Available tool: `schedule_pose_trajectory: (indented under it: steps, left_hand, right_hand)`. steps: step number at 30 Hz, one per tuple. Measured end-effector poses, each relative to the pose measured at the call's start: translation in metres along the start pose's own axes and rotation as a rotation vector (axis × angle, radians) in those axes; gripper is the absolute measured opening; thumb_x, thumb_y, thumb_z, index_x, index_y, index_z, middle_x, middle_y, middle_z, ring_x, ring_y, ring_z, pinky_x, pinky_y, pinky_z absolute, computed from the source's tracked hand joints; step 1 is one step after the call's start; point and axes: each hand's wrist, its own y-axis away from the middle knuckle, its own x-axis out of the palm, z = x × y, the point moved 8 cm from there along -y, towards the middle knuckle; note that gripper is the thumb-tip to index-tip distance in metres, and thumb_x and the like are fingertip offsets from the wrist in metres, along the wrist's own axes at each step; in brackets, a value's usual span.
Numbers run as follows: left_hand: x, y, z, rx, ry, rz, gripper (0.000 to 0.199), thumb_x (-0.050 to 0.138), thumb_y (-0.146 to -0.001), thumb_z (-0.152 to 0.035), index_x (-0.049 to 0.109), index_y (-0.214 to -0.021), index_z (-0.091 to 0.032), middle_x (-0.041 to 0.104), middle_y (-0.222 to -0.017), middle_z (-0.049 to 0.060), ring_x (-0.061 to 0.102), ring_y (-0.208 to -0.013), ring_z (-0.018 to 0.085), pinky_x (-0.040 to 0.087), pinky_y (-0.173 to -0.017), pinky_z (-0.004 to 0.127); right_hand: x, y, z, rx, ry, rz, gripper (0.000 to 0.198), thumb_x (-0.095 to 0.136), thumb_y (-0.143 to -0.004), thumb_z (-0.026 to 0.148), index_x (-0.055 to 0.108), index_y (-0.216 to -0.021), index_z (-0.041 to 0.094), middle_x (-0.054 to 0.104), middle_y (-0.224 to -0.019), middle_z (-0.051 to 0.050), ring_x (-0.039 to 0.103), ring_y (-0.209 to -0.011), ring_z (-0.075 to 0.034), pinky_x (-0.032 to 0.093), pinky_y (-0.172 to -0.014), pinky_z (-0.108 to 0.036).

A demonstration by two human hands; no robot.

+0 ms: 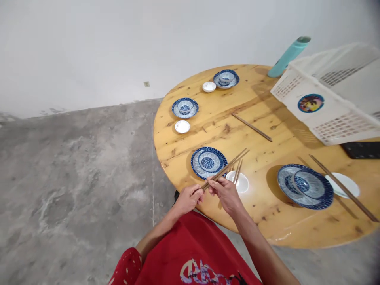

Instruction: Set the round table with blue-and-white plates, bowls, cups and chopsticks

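My left hand [190, 196] is closed on the near end of some wooden chopsticks [227, 168], which point away to the right over the table's front edge. The fingertips of my right hand [225, 192] pinch the same chopsticks a little farther up. Behind the held sticks sits a blue-patterned plate [194, 163] with a clear glass bowl [208, 160] on it. Beside it is a small white dish [242, 183], partly hidden by my right hand. Thin sticks [238, 172] cross over this dish; whether they rest on it I cannot tell.
Other blue plates [328, 202] with glass bowls and white dishes [182, 126] stand around the round wooden table [213, 122]. Chopsticks [252, 127] lie mid-table; others [344, 188] cross the right dish. A white plastic basket [335, 118], turquoise bottle [289, 57] and black flat object [362, 150] are right.
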Motion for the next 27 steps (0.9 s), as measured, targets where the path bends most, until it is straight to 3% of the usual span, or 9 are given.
schedule_pose_trajectory:
  steps: [6,11,18,23,27]
  left_hand:
    - [-0.003,0.043,0.01,-0.102,-0.02,-0.065,0.037,0.048,-0.09,-0.053,0.055,-0.074,-0.019,0.059,-0.066,-0.001,0.053,-0.056,0.01,0.043,-0.059,0.023]
    - [-0.009,0.071,0.016,-0.142,-0.091,-0.185,0.036,0.048,-0.09,-0.051,0.061,-0.083,-0.019,0.059,-0.068,-0.001,0.053,-0.057,0.011,0.043,-0.06,0.024]
    - [-0.021,0.084,0.021,-0.123,-0.062,-0.186,0.036,0.05,-0.09,-0.051,0.062,-0.084,-0.017,0.058,-0.067,-0.002,0.052,-0.054,0.01,0.042,-0.058,0.023]
    - [-0.051,0.069,0.021,-0.069,-0.084,-0.082,0.033,0.05,-0.09,-0.047,0.06,-0.079,-0.017,0.059,-0.067,-0.001,0.052,-0.055,0.01,0.041,-0.059,0.024]
    - [-0.102,0.062,0.025,-0.048,-0.138,-0.035,0.032,0.049,-0.088,-0.045,0.059,-0.075,-0.018,0.059,-0.065,-0.001,0.052,-0.056,0.011,0.04,-0.06,0.024]
  right_hand:
    - [-0.007,0.012,0.008,-0.065,-0.129,-0.027,0.043,0.092,-0.056,0.053,0.071,-0.07,0.018,0.06,-0.064,-0.001,0.05,-0.054,-0.011,0.041,-0.048,-0.025]
    - [0.008,0.017,-0.005,-0.09,-0.179,0.052,0.042,0.089,-0.059,0.055,0.07,-0.071,0.019,0.06,-0.063,0.0,0.05,-0.053,-0.011,0.041,-0.049,-0.025]
    - [0.021,0.021,-0.012,-0.155,-0.156,0.041,0.044,0.088,-0.061,0.057,0.069,-0.072,0.019,0.061,-0.062,0.0,0.053,-0.053,-0.013,0.044,-0.05,-0.026]
    - [0.028,0.011,-0.01,-0.19,-0.148,-0.05,0.048,0.09,-0.06,0.061,0.068,-0.07,0.019,0.06,-0.06,0.001,0.054,-0.054,-0.013,0.046,-0.052,-0.026]
    - [0.064,-0.001,-0.022,-0.172,-0.187,-0.091,0.05,0.092,-0.058,0.061,0.066,-0.068,0.019,0.06,-0.059,0.001,0.054,-0.053,-0.012,0.048,-0.053,-0.025]
